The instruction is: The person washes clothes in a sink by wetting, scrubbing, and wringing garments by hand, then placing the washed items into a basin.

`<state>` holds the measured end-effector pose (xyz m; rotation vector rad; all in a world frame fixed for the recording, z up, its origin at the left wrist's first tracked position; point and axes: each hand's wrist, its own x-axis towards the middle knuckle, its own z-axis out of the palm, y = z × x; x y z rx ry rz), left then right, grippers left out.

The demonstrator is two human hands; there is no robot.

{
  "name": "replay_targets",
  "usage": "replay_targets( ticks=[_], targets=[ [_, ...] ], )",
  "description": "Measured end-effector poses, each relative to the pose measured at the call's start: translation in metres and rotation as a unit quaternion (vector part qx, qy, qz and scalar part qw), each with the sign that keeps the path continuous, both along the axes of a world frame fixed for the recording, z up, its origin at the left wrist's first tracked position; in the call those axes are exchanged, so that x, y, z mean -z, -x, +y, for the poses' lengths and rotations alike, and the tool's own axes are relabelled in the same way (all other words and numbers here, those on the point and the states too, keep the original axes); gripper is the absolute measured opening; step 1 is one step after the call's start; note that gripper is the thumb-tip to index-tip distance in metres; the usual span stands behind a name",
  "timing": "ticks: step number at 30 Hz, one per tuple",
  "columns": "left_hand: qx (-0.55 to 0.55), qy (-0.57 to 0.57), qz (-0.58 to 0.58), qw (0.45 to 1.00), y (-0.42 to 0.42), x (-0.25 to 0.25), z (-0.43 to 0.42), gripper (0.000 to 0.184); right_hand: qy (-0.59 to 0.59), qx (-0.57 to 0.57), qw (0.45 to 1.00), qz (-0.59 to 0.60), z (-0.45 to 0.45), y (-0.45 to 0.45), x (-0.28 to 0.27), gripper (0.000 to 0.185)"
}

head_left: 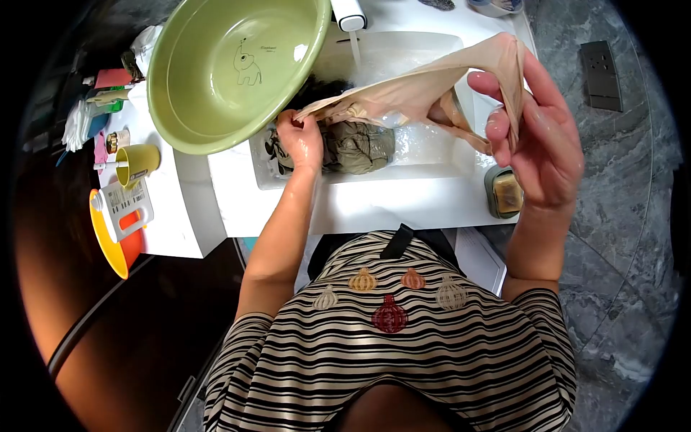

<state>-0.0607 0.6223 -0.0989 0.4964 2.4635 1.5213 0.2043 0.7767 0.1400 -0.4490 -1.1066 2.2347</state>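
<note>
A thin, wet beige garment (417, 85) is stretched across the white sink (432, 169) between my two hands. At its left end, my left hand (302, 144) pinches the fabric. My right hand (547, 147) is raised at the right, its fingers hooked into the garment's edge and the thumb curled against it. Below the garment, a bunched olive-grey cloth (360, 149) lies wet in the sink. Something black (324, 90) shows behind it, partly hidden. Water runs from the white tap (350, 16) at the back.
A large green basin (201, 79) with an elephant print rests tilted over the sink's left side. A soap bar (508, 193) sits in a dish at the right front. On the left counter stand a yellow cup (138, 164) and a white jug (126, 209); a wall socket (601, 75) is at right.
</note>
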Motion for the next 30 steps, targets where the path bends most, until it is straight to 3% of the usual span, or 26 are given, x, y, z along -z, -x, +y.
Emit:
replay_targets(
  ticks=[3, 5, 6, 8, 9, 10, 12, 13, 14, 16, 17, 18, 19, 20, 22, 23, 24, 26, 30],
  targets=[
    [-0.046, -0.063, -0.086, 0.993, -0.002, 0.008, 0.016, 0.019, -0.081, -0.018, 0.996, 0.017, -0.004, -0.004, -0.010, 0.053],
    [0.008, 0.084, 0.091, 0.992, 0.000, 0.013, 0.017, 0.024, -0.117, 0.023, 0.990, 0.080, 0.003, -0.009, -0.019, 0.058],
    [0.006, 0.082, 0.092, 0.992, -0.001, 0.015, 0.015, 0.024, -0.118, 0.021, 0.989, 0.080, 0.003, -0.010, -0.023, 0.058],
    [0.156, 0.158, 0.158, 0.962, -0.007, -0.003, 0.012, 0.026, -0.097, 0.054, 0.988, 0.110, 0.003, -0.011, -0.029, 0.052],
    [0.207, 0.272, 0.058, 0.938, -0.009, -0.019, 0.012, 0.025, -0.107, 0.037, 0.986, 0.122, 0.010, -0.019, -0.025, 0.054],
    [0.207, 0.272, 0.058, 0.938, -0.005, -0.018, 0.009, 0.025, -0.107, 0.037, 0.986, 0.122, 0.012, -0.021, -0.025, 0.054],
    [0.275, 0.175, -0.162, 0.931, 0.008, -0.015, 0.001, 0.017, -0.101, 0.061, 0.986, 0.117, 0.015, -0.025, -0.027, 0.061],
    [0.247, 0.034, -0.237, 0.939, 0.006, -0.025, 0.000, 0.005, -0.095, 0.062, 0.986, 0.122, 0.015, -0.027, -0.027, 0.063],
    [0.162, -0.043, -0.380, 0.909, -0.001, -0.064, 0.007, 0.009, -0.089, 0.063, 0.986, 0.127, 0.016, -0.028, -0.028, 0.066],
    [0.131, -0.079, -0.486, 0.861, -0.012, -0.131, 0.009, 0.014, -0.085, 0.115, 0.989, 0.025, 0.008, -0.025, -0.033, 0.064],
    [0.205, -0.109, -0.498, 0.835, 0.002, -0.124, -0.002, 0.016, -0.083, 0.116, 0.989, 0.026, 0.005, -0.020, -0.032, 0.064],
    [0.279, -0.139, -0.507, 0.804, 0.016, -0.117, -0.012, 0.019, -0.111, 0.119, 0.986, -0.046, 0.002, -0.013, -0.030, 0.062],
    [0.240, -0.105, -0.489, 0.832, 0.008, -0.134, -0.014, 0.027, -0.139, 0.121, 0.976, -0.118, 0.000, -0.009, -0.026, 0.061],
    [0.241, -0.104, -0.488, 0.832, 0.000, -0.135, -0.016, 0.027, -0.139, 0.122, 0.976, -0.117, 0.002, -0.010, -0.018, 0.061],
    [0.290, 0.057, -0.193, 0.936, -0.009, -0.133, -0.020, 0.039, -0.253, 0.103, 0.919, -0.286, 0.011, -0.018, 0.011, 0.059],
    [0.352, 0.150, -0.058, 0.922, -0.004, -0.130, -0.026, 0.044, -0.251, 0.113, 0.917, -0.289, 0.016, -0.021, 0.022, 0.062],
    [0.389, 0.256, 0.054, 0.883, -0.003, -0.129, -0.031, 0.031, -0.250, 0.115, 0.917, -0.289, 0.017, -0.024, 0.028, 0.062],
    [0.427, 0.402, 0.159, 0.794, 0.001, -0.115, -0.038, 0.021, -0.187, 0.100, 0.893, -0.396, 0.016, -0.024, 0.030, 0.061],
    [0.412, 0.370, 0.027, 0.832, 0.008, -0.117, -0.038, 0.023, -0.090, 0.113, 0.926, -0.350, 0.014, -0.023, 0.043, 0.060]
  ],
)
